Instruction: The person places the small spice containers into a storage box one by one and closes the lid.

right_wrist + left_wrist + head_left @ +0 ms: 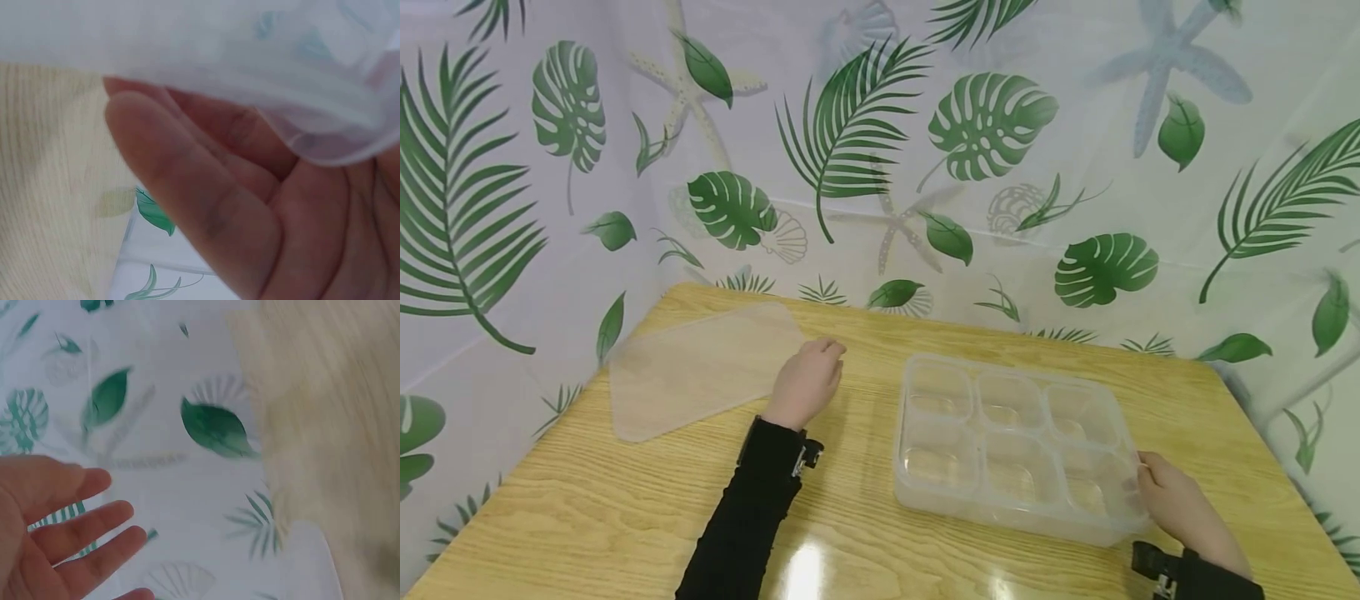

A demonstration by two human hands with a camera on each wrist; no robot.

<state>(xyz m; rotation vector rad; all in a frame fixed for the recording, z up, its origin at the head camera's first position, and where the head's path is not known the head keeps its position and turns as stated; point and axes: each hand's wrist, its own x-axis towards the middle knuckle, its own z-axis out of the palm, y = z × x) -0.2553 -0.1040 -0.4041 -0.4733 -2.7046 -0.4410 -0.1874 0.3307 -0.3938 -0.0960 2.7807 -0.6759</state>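
A clear plastic storage box [1015, 450] with six compartments, all bare inside, is on the right half of the table. My right hand [1180, 504] grips its right end. Close up in the right wrist view, fingers [187, 175] of that hand curl in beneath the box's rim [337, 150]. My left hand [805, 383] is held to the left of the box, by the right edge of a flat translucent lid [700, 367]. Its fingers [94, 525] are spread and loosely bent in the left wrist view, with nothing between them.
The wooden table [587, 517] has a light grain and a bright glare spot near its front. Behind it and along its sides hangs a white cloth [865, 108] printed with green leaves, shells and starfish. The lid lies flat at the back left.
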